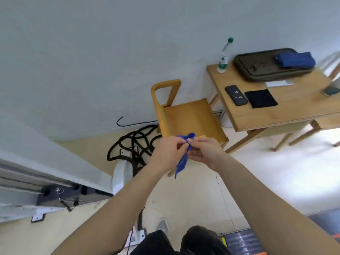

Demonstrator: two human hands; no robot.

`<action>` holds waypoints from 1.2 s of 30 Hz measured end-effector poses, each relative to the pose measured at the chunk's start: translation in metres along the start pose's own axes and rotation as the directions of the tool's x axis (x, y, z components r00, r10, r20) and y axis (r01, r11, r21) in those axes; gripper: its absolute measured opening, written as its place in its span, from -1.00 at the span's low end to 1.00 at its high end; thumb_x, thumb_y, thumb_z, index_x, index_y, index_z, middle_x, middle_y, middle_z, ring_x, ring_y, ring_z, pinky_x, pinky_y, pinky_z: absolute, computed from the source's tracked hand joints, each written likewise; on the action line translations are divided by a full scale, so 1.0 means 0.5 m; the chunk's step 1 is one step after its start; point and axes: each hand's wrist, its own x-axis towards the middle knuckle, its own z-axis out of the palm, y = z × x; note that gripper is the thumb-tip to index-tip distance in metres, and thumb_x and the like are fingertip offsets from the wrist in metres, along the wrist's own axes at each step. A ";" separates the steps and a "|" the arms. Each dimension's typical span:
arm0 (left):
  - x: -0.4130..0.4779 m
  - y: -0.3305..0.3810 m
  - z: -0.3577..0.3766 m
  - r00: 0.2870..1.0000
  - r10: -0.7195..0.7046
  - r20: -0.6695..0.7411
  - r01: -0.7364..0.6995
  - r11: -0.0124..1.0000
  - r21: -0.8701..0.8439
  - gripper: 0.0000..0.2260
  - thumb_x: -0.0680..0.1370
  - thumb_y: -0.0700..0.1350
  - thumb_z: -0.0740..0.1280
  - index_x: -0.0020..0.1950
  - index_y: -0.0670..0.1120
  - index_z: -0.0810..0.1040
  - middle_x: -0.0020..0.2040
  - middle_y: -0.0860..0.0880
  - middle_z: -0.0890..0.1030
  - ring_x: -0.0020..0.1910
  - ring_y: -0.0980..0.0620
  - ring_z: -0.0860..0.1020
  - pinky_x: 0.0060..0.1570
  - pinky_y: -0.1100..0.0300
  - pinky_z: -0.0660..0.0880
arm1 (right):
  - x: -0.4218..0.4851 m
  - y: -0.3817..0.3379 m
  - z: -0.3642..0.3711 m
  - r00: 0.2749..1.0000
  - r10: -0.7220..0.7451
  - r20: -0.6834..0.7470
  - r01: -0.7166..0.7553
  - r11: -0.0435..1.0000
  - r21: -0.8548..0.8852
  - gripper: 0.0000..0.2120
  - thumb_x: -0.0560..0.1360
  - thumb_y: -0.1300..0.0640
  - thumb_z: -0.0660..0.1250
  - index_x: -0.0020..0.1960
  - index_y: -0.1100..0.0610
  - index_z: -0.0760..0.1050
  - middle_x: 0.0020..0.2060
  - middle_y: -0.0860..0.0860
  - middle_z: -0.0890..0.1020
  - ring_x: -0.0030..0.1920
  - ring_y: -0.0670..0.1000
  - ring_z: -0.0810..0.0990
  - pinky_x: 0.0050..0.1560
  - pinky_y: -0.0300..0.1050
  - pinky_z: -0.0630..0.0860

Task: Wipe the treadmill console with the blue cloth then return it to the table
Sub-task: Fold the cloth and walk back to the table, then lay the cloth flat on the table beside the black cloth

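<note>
Both hands hold a small blue cloth point(184, 159) in mid-air in front of a wooden chair. My left hand point(168, 153) pinches its upper edge from the left. My right hand point(204, 152) grips it from the right. The cloth's lower part hangs down between my wrists. The wooden table point(272, 115) stands at the right, beyond my hands. A dark treadmill deck edge point(242, 242) shows at the bottom right; the console is out of view.
On the table stand a water bottle point(224, 56), a dark tray point(270, 65) with a second blue cloth point(296, 58), a black remote point(236, 95) and a black pad point(261, 98). The wooden chair point(187, 118) and coiled black cables point(136, 144) sit ahead on the floor.
</note>
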 end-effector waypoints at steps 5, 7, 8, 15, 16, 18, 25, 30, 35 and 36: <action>0.143 0.088 0.059 0.945 0.240 0.224 -0.281 0.944 0.172 -0.71 0.53 0.17 0.36 -0.20 -0.04 0.58 -0.28 0.03 0.54 -0.25 0.08 0.50 -0.24 0.09 0.46 | 0.007 -0.048 -0.128 0.974 -0.011 -0.227 0.031 0.996 0.085 -0.89 0.54 0.17 0.42 -0.13 0.21 0.62 -0.33 0.07 0.67 -0.32 0.02 0.62 -0.27 -0.17 0.57; 0.193 0.132 0.093 0.901 0.310 0.302 -0.363 0.922 0.136 -0.79 0.57 0.06 0.36 -0.16 -0.03 0.63 -0.25 0.03 0.57 -0.22 0.08 0.51 -0.19 0.07 0.47 | 0.005 -0.058 -0.192 0.943 0.038 -0.330 0.004 0.992 0.124 -0.92 0.53 0.17 0.41 -0.06 0.19 0.63 -0.28 0.08 0.69 -0.28 0.03 0.63 -0.19 -0.11 0.57; 0.216 0.158 0.113 0.879 0.341 0.333 -0.399 0.908 0.125 -0.82 0.58 0.02 0.35 -0.14 -0.03 0.65 -0.24 0.05 0.57 -0.22 0.08 0.50 -0.20 0.11 0.45 | 0.008 -0.059 -0.230 0.917 0.074 -0.392 -0.018 0.989 0.144 -0.90 0.51 0.18 0.39 -0.03 0.20 0.62 -0.27 0.09 0.69 -0.29 0.03 0.62 -0.22 -0.11 0.57; 0.359 0.351 0.288 0.707 0.438 0.555 -0.589 0.799 0.119 -0.92 0.51 -0.02 0.37 -0.13 0.03 0.65 -0.21 0.06 0.57 -0.20 0.07 0.55 -0.17 0.01 0.57 | 0.023 -0.009 -0.554 0.746 0.144 -0.650 -0.201 0.980 -0.014 -0.91 0.42 0.26 0.33 -0.20 0.18 0.42 -0.32 0.14 0.50 -0.33 0.10 0.42 -0.33 -0.12 0.41; 0.381 0.381 0.312 0.683 0.427 0.593 -0.599 0.792 0.119 -0.92 0.51 -0.02 0.37 -0.14 0.05 0.65 -0.22 0.07 0.57 -0.19 0.07 0.54 -0.17 0.03 0.57 | 0.020 -0.002 -0.605 0.733 0.119 -0.670 -0.238 0.967 -0.089 -0.89 0.43 0.25 0.35 -0.18 0.17 0.40 -0.27 0.13 0.54 -0.30 0.10 0.45 -0.32 -0.13 0.42; 0.425 0.440 0.358 0.634 0.386 0.670 -0.610 0.782 0.126 -0.94 0.52 -0.01 0.38 -0.13 0.08 0.64 -0.22 0.11 0.58 -0.18 0.09 0.54 -0.18 0.08 0.58 | 0.006 0.003 -0.702 0.727 0.058 -0.684 -0.288 0.930 -0.228 -0.87 0.40 0.23 0.38 -0.10 0.12 0.45 -0.16 0.08 0.60 -0.27 0.06 0.52 -0.33 -0.17 0.44; 0.595 0.604 0.496 0.601 0.209 0.771 -0.523 0.833 0.182 -0.93 0.47 0.00 0.39 -0.15 0.08 0.67 -0.18 0.13 0.64 -0.12 0.10 0.59 -0.13 0.06 0.61 | -0.036 -0.106 -0.965 0.895 -0.108 -0.432 -0.109 0.887 -0.448 -0.91 0.41 0.20 0.52 -0.15 0.17 0.63 -0.27 0.07 0.62 -0.32 -0.03 0.54 -0.32 -0.20 0.49; 0.749 0.685 0.558 0.665 0.234 0.709 -0.483 0.859 0.170 -0.93 0.49 0.04 0.38 -0.17 0.14 0.65 -0.15 0.15 0.64 -0.10 0.14 0.59 -0.09 0.08 0.58 | 0.023 -0.227 -1.113 0.861 -0.195 -0.469 -0.040 0.894 -0.446 -0.94 0.50 0.14 0.45 -0.14 0.12 0.67 -0.21 0.09 0.68 -0.31 -0.06 0.55 -0.37 -0.22 0.48; 0.955 0.759 0.577 0.813 0.292 0.503 -0.366 0.929 0.053 -0.95 0.47 -0.04 0.41 -0.16 0.06 0.67 -0.15 0.11 0.66 -0.15 0.12 0.59 -0.08 0.12 0.53 | 0.180 -0.422 -1.223 0.782 -0.323 -0.532 0.030 0.874 -0.486 -0.89 0.53 0.21 0.34 -0.07 0.15 0.65 -0.30 -0.02 0.63 -0.37 -0.09 0.54 -0.45 -0.28 0.45; 0.992 0.773 0.572 0.840 0.296 0.454 -0.328 0.945 -0.009 -0.93 0.49 -0.07 0.41 -0.18 0.05 0.67 -0.20 0.13 0.66 -0.20 0.11 0.59 -0.14 0.15 0.51 | 0.214 -0.464 -1.240 0.767 -0.359 -0.532 0.065 0.868 -0.493 -0.90 0.54 0.22 0.33 -0.05 0.17 0.63 -0.32 -0.02 0.62 -0.38 -0.09 0.56 -0.43 -0.24 0.49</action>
